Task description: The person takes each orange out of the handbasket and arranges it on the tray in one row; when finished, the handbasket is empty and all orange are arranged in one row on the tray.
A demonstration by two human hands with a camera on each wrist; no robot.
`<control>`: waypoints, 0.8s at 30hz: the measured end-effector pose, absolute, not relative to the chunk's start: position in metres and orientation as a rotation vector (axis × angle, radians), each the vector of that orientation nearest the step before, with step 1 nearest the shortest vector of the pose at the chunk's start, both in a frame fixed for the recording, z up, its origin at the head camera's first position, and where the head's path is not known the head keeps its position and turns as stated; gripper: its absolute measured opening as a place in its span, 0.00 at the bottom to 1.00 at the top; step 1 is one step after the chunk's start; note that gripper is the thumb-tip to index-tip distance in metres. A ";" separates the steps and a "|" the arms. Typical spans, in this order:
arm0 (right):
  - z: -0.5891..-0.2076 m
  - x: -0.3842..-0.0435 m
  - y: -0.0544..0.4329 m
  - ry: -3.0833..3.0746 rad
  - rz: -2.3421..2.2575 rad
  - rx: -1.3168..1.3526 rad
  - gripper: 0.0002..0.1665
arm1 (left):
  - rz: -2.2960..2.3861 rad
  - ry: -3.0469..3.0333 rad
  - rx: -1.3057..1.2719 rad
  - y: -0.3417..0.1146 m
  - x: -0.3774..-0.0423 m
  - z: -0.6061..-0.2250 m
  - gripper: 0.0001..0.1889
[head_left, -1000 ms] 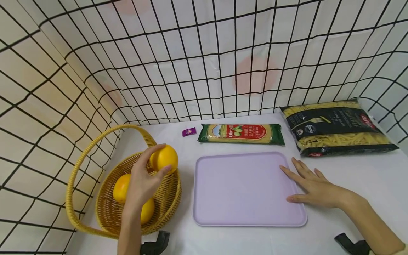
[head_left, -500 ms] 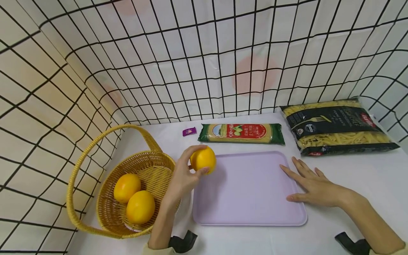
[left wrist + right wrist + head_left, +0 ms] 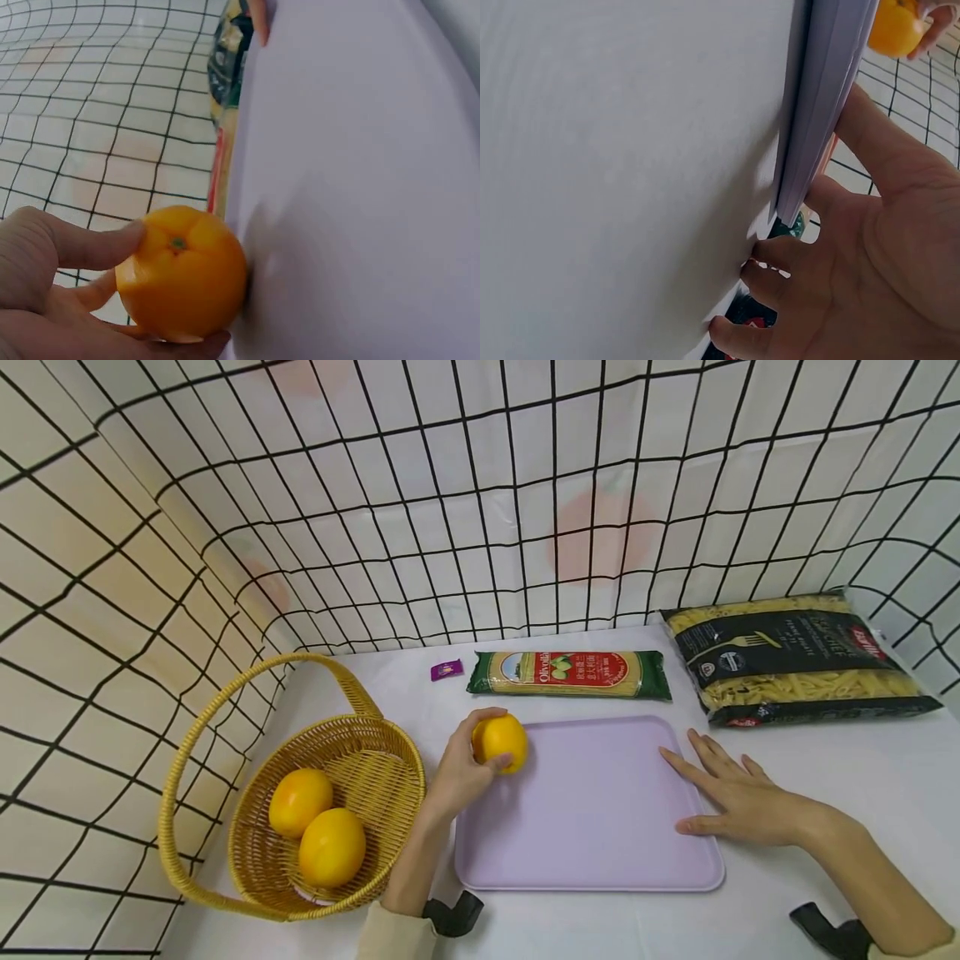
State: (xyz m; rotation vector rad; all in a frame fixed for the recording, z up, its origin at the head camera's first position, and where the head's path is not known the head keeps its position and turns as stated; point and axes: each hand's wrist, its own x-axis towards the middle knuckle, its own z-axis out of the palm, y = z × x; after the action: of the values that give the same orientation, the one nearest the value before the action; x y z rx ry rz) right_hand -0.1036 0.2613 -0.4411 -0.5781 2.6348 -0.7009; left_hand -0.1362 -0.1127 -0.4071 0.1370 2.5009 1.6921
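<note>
Between thumb and fingers my left hand (image 3: 463, 771) grips an orange (image 3: 506, 743) at the far left corner of a lilac tray (image 3: 592, 810). In the left wrist view the orange (image 3: 184, 274), with its green stem spot, is beside the tray's surface; whether it touches is hard to tell. My right hand (image 3: 750, 802) lies spread at the tray's right edge, thumb and index finger touching the rim. Two more oranges, one behind (image 3: 301, 802) and one in front (image 3: 332, 847), lie in a yellow wicker basket (image 3: 390, 760) on the left.
Behind the tray lies a spaghetti packet (image 3: 568, 675), with a small purple wrapped sweet (image 3: 447, 669) to its left. A large black pasta bag (image 3: 798, 660) is at the back right. Black wire mesh (image 3: 465, 518) encloses the white table at the back and sides.
My left hand has carried the orange from above the basket rightwards to the tray, then slightly lower. The right hand has stayed in place.
</note>
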 end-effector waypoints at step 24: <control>-0.441 -0.104 0.262 2.625 -0.705 -0.582 0.59 | 1.586 2.636 -0.003 -0.124 -0.133 -0.397 0.27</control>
State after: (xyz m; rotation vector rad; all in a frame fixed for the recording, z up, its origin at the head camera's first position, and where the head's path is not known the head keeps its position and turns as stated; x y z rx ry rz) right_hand -0.1038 0.2624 -0.4409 -0.5816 2.6251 -0.7050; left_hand -0.1328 -0.1245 -0.3968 -0.0032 2.6358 1.5863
